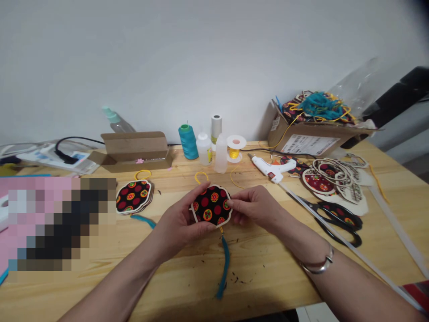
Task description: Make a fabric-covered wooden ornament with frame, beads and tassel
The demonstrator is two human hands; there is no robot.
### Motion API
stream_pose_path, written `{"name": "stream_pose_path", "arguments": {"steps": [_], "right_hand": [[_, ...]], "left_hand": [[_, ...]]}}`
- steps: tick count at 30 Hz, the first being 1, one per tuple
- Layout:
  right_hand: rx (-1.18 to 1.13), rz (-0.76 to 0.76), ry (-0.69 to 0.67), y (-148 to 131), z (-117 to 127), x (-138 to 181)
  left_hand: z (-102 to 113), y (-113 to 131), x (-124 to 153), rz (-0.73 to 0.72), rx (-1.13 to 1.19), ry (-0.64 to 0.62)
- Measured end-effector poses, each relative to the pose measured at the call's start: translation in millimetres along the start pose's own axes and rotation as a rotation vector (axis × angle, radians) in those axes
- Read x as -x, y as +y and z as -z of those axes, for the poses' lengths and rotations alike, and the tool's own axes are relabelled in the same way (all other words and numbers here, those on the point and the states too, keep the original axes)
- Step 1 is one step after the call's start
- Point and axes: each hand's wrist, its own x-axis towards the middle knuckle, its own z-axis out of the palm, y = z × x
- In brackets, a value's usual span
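Between both hands is a fabric-covered pendant (212,205) with a pale scalloped frame and a black floral face. A yellow loop (201,177) rises at its top, and a teal tassel (224,268) hangs below it onto the table. My left hand (186,219) grips the pendant's left side, thumb along the lower edge and fingers at the upper left. On the right edge, my right hand (253,206) pinches it between thumb and fingers. To the left lies a stack of similar pendants (134,197) with its own yellow loop and teal tassel.
Black-handled scissors (338,221), a white glue gun (273,168) and loose frames (335,176) lie at right. Behind them stands a stuffed cardboard box (308,138). Teal thread (188,142), bottles (221,154) and a yellow cord spool (235,150) line the back, beside an open carton (134,150).
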Motion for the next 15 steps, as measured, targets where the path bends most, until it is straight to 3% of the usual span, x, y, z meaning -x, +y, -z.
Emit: {"name": "stream_pose_path", "arguments": {"steps": [15], "right_hand": [[0.034, 0.009, -0.014, -1.7, -0.1, 1.5]], "left_hand": [[-0.6, 0.7, -0.3, 0.014, -0.015, 0.015]]}}
